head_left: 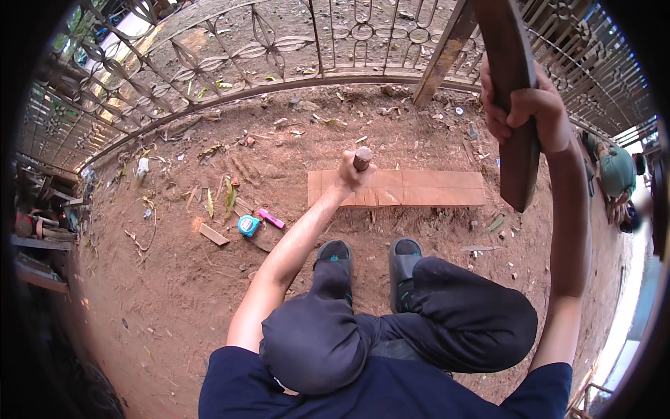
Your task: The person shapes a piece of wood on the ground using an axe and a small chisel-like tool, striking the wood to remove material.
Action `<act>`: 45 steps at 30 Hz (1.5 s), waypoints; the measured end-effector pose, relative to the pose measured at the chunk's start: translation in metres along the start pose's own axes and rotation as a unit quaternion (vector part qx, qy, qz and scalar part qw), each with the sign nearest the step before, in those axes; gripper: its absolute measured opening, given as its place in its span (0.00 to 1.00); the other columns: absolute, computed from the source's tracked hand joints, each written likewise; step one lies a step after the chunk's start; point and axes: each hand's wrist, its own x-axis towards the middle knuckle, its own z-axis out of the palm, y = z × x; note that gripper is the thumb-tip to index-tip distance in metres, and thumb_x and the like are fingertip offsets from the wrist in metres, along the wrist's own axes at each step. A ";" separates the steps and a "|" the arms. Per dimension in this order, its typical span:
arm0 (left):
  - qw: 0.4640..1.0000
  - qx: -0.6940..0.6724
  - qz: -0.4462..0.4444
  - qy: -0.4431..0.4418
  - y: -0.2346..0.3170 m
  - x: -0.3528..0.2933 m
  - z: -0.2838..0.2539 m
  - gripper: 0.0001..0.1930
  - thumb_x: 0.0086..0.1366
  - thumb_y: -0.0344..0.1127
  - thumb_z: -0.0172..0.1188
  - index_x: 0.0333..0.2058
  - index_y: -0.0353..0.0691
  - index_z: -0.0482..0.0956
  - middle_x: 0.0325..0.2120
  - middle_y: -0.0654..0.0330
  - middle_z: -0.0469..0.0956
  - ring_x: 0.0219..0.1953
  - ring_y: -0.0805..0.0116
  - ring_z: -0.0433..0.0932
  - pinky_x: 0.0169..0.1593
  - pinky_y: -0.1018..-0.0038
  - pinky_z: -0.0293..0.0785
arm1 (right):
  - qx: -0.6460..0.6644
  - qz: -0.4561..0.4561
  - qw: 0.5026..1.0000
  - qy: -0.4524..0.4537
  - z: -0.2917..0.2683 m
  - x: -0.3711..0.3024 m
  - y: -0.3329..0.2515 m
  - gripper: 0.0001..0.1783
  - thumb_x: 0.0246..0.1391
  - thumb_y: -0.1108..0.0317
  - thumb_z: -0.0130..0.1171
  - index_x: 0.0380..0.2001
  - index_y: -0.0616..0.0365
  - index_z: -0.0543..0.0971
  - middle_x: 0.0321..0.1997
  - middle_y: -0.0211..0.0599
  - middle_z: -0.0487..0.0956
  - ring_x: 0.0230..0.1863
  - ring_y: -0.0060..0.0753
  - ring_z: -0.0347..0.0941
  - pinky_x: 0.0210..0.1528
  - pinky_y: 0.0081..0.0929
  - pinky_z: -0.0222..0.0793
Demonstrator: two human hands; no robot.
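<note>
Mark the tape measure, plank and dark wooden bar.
Tape measure (248, 225): head view, face of its case.
Plank (410, 188): head view, middle of its top face.
Dark wooden bar (510, 66): head view, its visible middle.

A long reddish wooden board (440, 188) lies on brown earth (153, 293), before grey rubber sandals (335, 250). A rounded turquoise tape measure (248, 225) lies to its left; an ornate metal fence (349, 72) stands behind.

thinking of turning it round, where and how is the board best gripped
Probably by the right end of the board, coming from above and the right, across its two long edges. It lies flat, long and narrow, and that end looks free; the left hand holds a handle over the far edge, left of middle.
</note>
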 end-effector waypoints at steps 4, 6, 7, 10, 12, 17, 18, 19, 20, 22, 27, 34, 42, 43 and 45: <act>0.999 -0.022 0.018 0.032 -0.001 0.001 0.002 0.08 0.51 0.29 0.64 0.21 0.37 0.72 0.14 0.61 0.71 0.18 0.71 0.72 0.23 0.70 0.67 | 0.033 -0.063 0.997 -0.014 0.022 0.003 -0.008 0.19 0.26 0.70 0.50 0.30 0.61 0.68 0.17 0.34 0.65 0.15 0.27 0.62 0.18 0.24 0.62; 0.998 -0.020 0.027 0.057 -0.005 -0.002 0.000 0.09 0.49 0.31 0.64 0.19 0.36 0.72 0.11 0.59 0.71 0.15 0.68 0.73 0.20 0.68 0.66 | 0.012 -0.019 0.998 -0.052 0.036 0.007 0.034 0.19 0.25 0.72 0.51 0.30 0.61 0.69 0.16 0.33 0.68 0.15 0.27 0.65 0.19 0.24 0.64; 0.998 -0.024 0.013 0.059 -0.006 -0.005 -0.002 0.09 0.49 0.31 0.64 0.19 0.36 0.72 0.11 0.58 0.71 0.15 0.67 0.73 0.21 0.68 0.66 | 0.028 0.015 0.996 -0.083 0.044 0.006 0.069 0.16 0.27 0.73 0.52 0.29 0.61 0.69 0.17 0.35 0.69 0.16 0.27 0.67 0.19 0.25 0.65; 0.998 -0.018 0.026 0.051 0.005 0.002 0.011 0.09 0.48 0.30 0.64 0.20 0.36 0.72 0.12 0.56 0.71 0.16 0.66 0.73 0.22 0.67 0.67 | -0.007 0.297 0.950 -0.095 0.066 -0.019 0.171 0.08 0.34 0.75 0.53 0.23 0.62 0.68 0.16 0.35 0.69 0.15 0.29 0.67 0.20 0.28 0.66; 0.997 0.011 0.042 0.059 0.008 0.002 0.003 0.08 0.47 0.29 0.64 0.22 0.36 0.73 0.14 0.55 0.72 0.16 0.63 0.74 0.23 0.67 0.68 | 0.035 0.354 0.928 -0.111 0.072 -0.017 0.173 0.07 0.34 0.75 0.52 0.22 0.62 0.68 0.16 0.35 0.68 0.15 0.29 0.67 0.19 0.28 0.65; 0.997 0.030 0.053 0.051 0.015 -0.003 0.001 0.08 0.48 0.31 0.64 0.22 0.37 0.73 0.14 0.56 0.72 0.18 0.60 0.74 0.24 0.65 0.68 | 0.034 0.200 0.976 -0.074 0.056 -0.007 0.082 0.09 0.36 0.73 0.54 0.24 0.64 0.69 0.18 0.36 0.69 0.16 0.30 0.68 0.18 0.30 0.66; 0.995 0.016 0.063 0.074 0.014 -0.006 0.002 0.08 0.48 0.31 0.64 0.21 0.37 0.72 0.13 0.56 0.71 0.17 0.60 0.74 0.24 0.65 0.67 | 0.011 0.133 0.988 -0.074 0.049 -0.001 0.059 0.10 0.33 0.71 0.53 0.23 0.64 0.70 0.18 0.35 0.69 0.15 0.29 0.67 0.18 0.30 0.65; 0.992 0.000 0.075 0.097 0.010 -0.005 0.006 0.09 0.48 0.32 0.64 0.20 0.37 0.71 0.13 0.55 0.70 0.17 0.60 0.73 0.23 0.65 0.67 | 0.020 0.079 0.995 -0.050 0.043 0.000 0.036 0.10 0.32 0.71 0.52 0.23 0.64 0.70 0.17 0.34 0.69 0.14 0.28 0.66 0.17 0.28 0.63; 0.992 0.000 0.075 0.101 0.003 -0.006 0.004 0.09 0.48 0.32 0.64 0.20 0.37 0.71 0.13 0.55 0.70 0.17 0.60 0.73 0.23 0.65 0.67 | 0.021 0.041 0.999 -0.029 0.041 0.001 0.012 0.10 0.32 0.71 0.50 0.23 0.64 0.70 0.17 0.34 0.68 0.14 0.27 0.65 0.17 0.26 0.62; 0.997 -0.006 0.036 0.075 -0.019 -0.011 -0.007 0.11 0.48 0.32 0.64 0.19 0.37 0.70 0.12 0.55 0.68 0.15 0.59 0.72 0.22 0.65 0.65 | 0.046 -0.014 0.999 0.010 0.050 0.004 -0.014 0.16 0.27 0.69 0.49 0.26 0.62 0.66 0.15 0.34 0.63 0.12 0.27 0.60 0.16 0.24 0.61; 0.995 -0.027 0.034 0.087 -0.009 -0.010 -0.004 0.11 0.47 0.32 0.64 0.18 0.36 0.69 0.11 0.55 0.68 0.15 0.60 0.71 0.22 0.66 0.64 | 0.068 0.027 0.997 0.004 0.066 -0.001 0.047 0.14 0.27 0.71 0.52 0.25 0.60 0.67 0.16 0.33 0.67 0.15 0.27 0.64 0.19 0.25 0.64; 0.991 -0.020 0.079 0.103 0.007 0.014 -0.009 0.08 0.48 0.31 0.63 0.21 0.36 0.72 0.14 0.54 0.72 0.17 0.58 0.73 0.24 0.65 0.67 | -0.043 0.281 0.946 -0.155 0.062 -0.040 0.179 0.06 0.39 0.71 0.54 0.20 0.64 0.71 0.17 0.39 0.74 0.17 0.30 0.74 0.20 0.29 0.70; 0.991 -0.047 0.058 0.107 -0.007 -0.006 0.006 0.09 0.47 0.32 0.63 0.19 0.37 0.70 0.12 0.56 0.69 0.15 0.60 0.71 0.23 0.66 0.65 | 0.064 0.034 0.993 -0.093 0.051 -0.014 0.039 0.13 0.28 0.74 0.53 0.25 0.62 0.69 0.16 0.35 0.69 0.16 0.25 0.68 0.19 0.24 0.65; 0.992 -0.066 0.045 0.103 -0.010 -0.005 0.006 0.09 0.47 0.31 0.63 0.19 0.37 0.70 0.12 0.56 0.69 0.15 0.60 0.71 0.23 0.66 0.65 | 0.110 0.015 0.989 -0.099 0.052 -0.010 0.033 0.14 0.26 0.74 0.52 0.25 0.62 0.69 0.16 0.35 0.68 0.16 0.26 0.67 0.19 0.24 0.64; 0.993 -0.054 0.049 0.097 -0.011 -0.003 0.006 0.09 0.47 0.32 0.63 0.19 0.37 0.70 0.12 0.56 0.70 0.15 0.60 0.71 0.23 0.66 0.66 | 0.150 0.011 0.980 -0.128 0.057 -0.003 0.049 0.15 0.26 0.75 0.52 0.26 0.61 0.69 0.16 0.35 0.69 0.18 0.26 0.68 0.21 0.25 0.64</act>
